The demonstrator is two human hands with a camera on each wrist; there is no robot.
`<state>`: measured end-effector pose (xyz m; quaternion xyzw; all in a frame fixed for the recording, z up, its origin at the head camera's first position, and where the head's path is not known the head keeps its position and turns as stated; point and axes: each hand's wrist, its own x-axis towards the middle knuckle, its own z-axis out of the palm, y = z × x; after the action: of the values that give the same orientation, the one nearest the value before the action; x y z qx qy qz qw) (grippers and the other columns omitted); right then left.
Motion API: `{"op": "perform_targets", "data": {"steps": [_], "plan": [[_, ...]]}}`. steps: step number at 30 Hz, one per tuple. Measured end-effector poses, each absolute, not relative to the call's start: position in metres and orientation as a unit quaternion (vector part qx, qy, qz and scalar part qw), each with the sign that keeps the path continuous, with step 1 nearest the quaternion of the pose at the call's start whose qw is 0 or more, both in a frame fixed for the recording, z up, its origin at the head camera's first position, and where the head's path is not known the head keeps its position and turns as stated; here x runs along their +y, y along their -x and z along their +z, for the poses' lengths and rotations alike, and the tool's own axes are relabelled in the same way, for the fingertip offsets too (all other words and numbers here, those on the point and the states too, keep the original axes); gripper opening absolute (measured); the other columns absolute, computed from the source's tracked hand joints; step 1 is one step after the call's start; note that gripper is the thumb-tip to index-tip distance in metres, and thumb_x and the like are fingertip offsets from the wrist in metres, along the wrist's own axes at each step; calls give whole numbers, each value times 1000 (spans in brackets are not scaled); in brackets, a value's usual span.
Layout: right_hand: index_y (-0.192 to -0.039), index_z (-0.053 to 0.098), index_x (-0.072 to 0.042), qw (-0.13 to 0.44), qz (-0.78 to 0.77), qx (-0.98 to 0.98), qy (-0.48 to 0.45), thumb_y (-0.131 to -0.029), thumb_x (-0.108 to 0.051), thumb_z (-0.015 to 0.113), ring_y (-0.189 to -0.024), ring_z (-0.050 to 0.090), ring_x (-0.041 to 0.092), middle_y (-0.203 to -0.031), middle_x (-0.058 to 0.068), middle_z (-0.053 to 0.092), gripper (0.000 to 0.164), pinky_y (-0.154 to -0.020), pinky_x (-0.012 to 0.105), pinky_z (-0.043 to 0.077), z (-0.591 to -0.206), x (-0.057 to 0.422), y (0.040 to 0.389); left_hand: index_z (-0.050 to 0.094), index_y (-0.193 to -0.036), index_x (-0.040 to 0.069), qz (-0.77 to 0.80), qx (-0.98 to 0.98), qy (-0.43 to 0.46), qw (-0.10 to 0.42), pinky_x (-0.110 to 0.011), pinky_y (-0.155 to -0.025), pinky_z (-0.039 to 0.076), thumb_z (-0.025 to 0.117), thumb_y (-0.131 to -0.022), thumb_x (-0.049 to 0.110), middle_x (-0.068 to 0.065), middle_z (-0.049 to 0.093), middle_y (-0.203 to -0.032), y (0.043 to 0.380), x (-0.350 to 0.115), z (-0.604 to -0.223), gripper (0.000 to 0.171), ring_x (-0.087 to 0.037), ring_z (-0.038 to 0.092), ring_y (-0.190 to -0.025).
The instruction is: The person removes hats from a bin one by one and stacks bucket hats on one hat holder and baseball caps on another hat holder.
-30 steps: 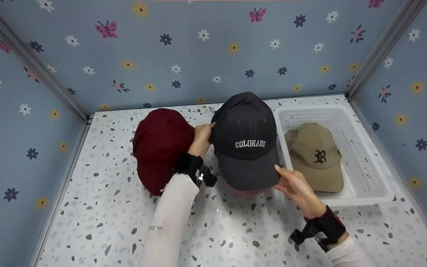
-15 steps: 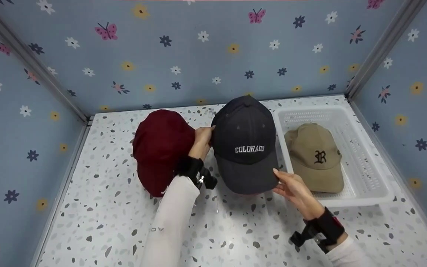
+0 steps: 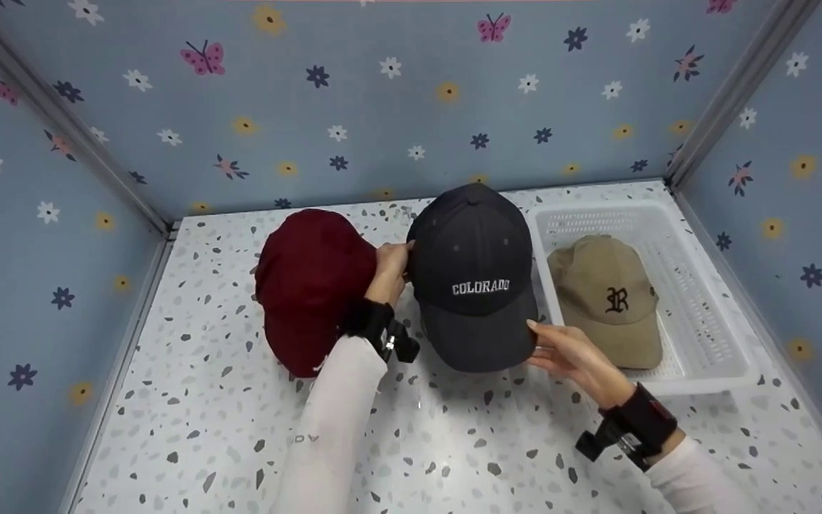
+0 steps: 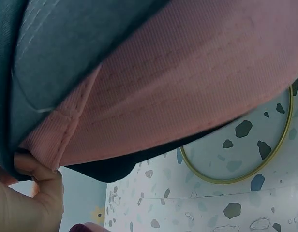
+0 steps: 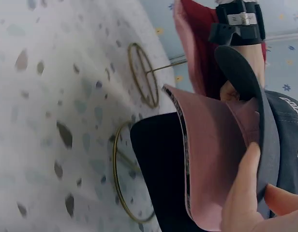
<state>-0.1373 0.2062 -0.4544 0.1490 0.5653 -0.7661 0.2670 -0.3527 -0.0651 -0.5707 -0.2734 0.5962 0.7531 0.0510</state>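
Note:
A dark grey baseball cap (image 3: 479, 271) lettered COLORADO is in the middle of the head view, brim toward me. My left hand (image 3: 391, 268) grips the cap's left edge; in the left wrist view its fingers curl in where the dark edge meets a pink cap (image 4: 187, 92). On the right, my right hand (image 3: 571, 353) pinches the grey brim between thumb and fingers. The pink cap sits below the grey one, and under that shows a black brim (image 5: 161, 164). A wire stand's gold ring base (image 5: 116, 169) stands beneath this stack.
Left of my left forearm is a dark red cap (image 3: 311, 285) with another gold ring base (image 5: 134, 72) below it. At right, a white plastic basket (image 3: 728, 343) holds a khaki cap (image 3: 604, 300). Patterned walls (image 3: 382, 107) enclose the speckled table (image 3: 190, 428).
The grey cap has come down slightly toward me, and the pink edge visible below its brim is now hidden in the head view. My right wrist has shifted a little right.

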Motion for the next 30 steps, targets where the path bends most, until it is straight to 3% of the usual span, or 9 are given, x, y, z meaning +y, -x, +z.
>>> {"op": "perform_targets", "data": {"steps": [4,8,13,17,20,23,25,26,30], "plan": [[-122,44,11,274,-731,619,-83,-92,-22,55,-81,65,16,-90,7,63,47,-82,32,52,-456,220,152,53,-76,7,754,596,268,64,-33,-48,49,67,-76,14,-8,55,-63,352,-65,-571,16,-19,56,-55],[-132,28,14,236,-691,683,-37,-94,-26,49,-90,60,17,-113,24,53,60,-94,40,45,-439,227,178,57,-77,5,754,592,275,78,-31,-51,49,67,-76,16,-8,57,-65,332,-64,-538,15,-19,56,-57],[-138,17,13,202,-646,731,-79,-98,-24,40,-118,45,35,-137,35,29,59,-106,46,30,-408,220,222,61,-81,2,744,605,277,57,-32,-62,51,68,-78,19,-8,60,-72,307,-58,-499,18,-20,58,-64],[-140,13,10,248,-653,710,-87,-100,-25,32,-130,28,41,-142,33,22,57,-110,45,23,-400,215,255,61,-76,4,743,609,272,59,-32,-56,50,67,-78,20,-7,58,-68,326,-59,-521,17,-19,56,-60],[-138,26,6,279,-666,684,-106,-100,-24,31,-120,43,35,-133,29,39,49,-108,41,27,-399,212,272,63,-74,5,749,606,258,68,-30,-48,47,65,-79,20,-6,57,-64,346,-65,-545,16,-18,55,-55],[-117,47,-1,291,-677,663,-130,-99,-20,34,-92,57,19,-104,13,58,29,-99,34,39,-398,210,280,66,-83,8,746,606,264,79,-32,-57,51,66,-81,23,-5,60,-71,354,-68,-551,15,-18,58,-63],[-99,52,-6,298,-683,652,-137,-99,-18,36,-77,59,12,-86,3,60,21,-90,28,44,-399,210,283,64,-75,6,763,599,236,64,-30,-49,46,69,-77,20,-5,57,-64,355,-70,-554,15,-17,54,-56],[-92,54,-7,302,-688,646,-138,-98,-16,36,-73,59,11,-80,1,60,21,-85,26,46,-399,210,284,65,-78,7,761,596,247,69,-31,-52,47,69,-78,20,-4,58,-67,356,-70,-553,14,-17,55,-58],[-76,58,-8,308,-698,630,-145,-97,-9,38,-67,59,10,-71,2,60,29,-74,22,49,-399,212,288,67,-78,10,757,602,248,55,-30,-51,48,72,-76,25,-4,59,-67,385,-74,-594,16,-17,56,-57]]}}
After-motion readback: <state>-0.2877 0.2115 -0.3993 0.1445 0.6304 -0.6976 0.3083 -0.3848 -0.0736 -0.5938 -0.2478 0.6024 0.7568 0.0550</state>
